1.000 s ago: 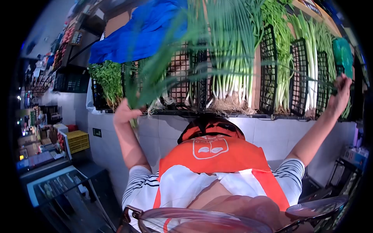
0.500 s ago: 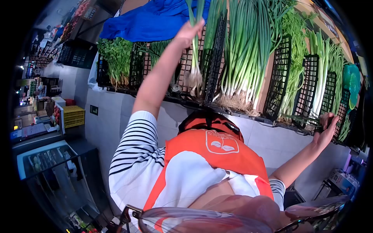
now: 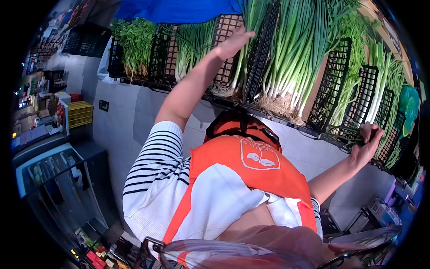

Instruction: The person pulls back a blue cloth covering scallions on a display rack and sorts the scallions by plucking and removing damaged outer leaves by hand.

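Observation:
My left hand (image 3: 234, 42) reaches over a crate of spring onions, fingers stretched out. Its fingertips rest against the green stalks of a few spring onions (image 3: 244, 54) that lie in the crate, roots toward me. My right hand (image 3: 366, 145) is at the front edge of the crates on the right. Its fingers are curled around something dark that I cannot make out. Thin dark green stems (image 3: 342, 134) reach toward this hand; whether it grips them I cannot tell. Between my hands lies a thick bundle of long spring onions (image 3: 291, 67), white ends and roots toward me.
Black mesh crates (image 3: 330, 85) stand in a row with leafy herbs (image 3: 139, 42) and other greens. A blue cloth (image 3: 174, 10) covers their back left part. A green net bag (image 3: 408, 107) is at the far right. A yellow crate (image 3: 79, 113) stands at the left.
My left hand has let go of the spring onions, which now lie in the crate. The blue cloth sits farther back in view. My right hand has shifted slightly left, still curled.

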`<action>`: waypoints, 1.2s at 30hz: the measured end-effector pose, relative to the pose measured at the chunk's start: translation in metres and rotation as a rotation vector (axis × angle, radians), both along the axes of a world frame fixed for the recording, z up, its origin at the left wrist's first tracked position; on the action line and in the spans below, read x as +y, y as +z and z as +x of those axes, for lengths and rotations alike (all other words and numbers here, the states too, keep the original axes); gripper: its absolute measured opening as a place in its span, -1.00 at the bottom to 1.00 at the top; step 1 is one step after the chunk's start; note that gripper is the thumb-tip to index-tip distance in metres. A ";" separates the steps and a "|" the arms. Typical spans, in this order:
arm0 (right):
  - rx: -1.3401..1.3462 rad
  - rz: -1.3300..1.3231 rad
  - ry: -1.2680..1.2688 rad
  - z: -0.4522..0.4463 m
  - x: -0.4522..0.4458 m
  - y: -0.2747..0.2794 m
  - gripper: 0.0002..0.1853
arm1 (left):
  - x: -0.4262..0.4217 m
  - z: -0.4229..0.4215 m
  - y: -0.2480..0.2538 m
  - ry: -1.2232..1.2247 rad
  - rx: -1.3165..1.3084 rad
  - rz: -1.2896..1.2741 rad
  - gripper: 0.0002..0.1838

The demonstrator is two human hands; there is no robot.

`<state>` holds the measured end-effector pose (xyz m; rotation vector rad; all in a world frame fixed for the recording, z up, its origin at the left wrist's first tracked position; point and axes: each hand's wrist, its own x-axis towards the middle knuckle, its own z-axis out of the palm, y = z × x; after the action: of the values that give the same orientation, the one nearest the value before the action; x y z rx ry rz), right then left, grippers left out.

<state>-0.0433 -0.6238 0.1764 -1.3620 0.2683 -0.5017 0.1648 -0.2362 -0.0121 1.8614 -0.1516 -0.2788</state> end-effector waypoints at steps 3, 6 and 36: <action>-0.007 0.010 0.044 0.008 0.016 -0.002 -0.62 | 0.004 -0.022 0.025 0.042 0.020 0.072 -0.41; -0.012 0.032 0.063 0.009 0.021 -0.006 -0.62 | 0.015 -0.058 0.046 0.154 0.114 -0.033 -0.42; -0.268 0.497 0.234 0.012 0.014 -0.007 -0.86 | 0.012 -0.076 -0.018 0.093 -0.054 0.180 -0.68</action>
<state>-0.0312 -0.6097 0.1693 -0.8174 0.0074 -0.3819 0.0890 -0.2241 -0.0300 2.0488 -0.0791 -0.1829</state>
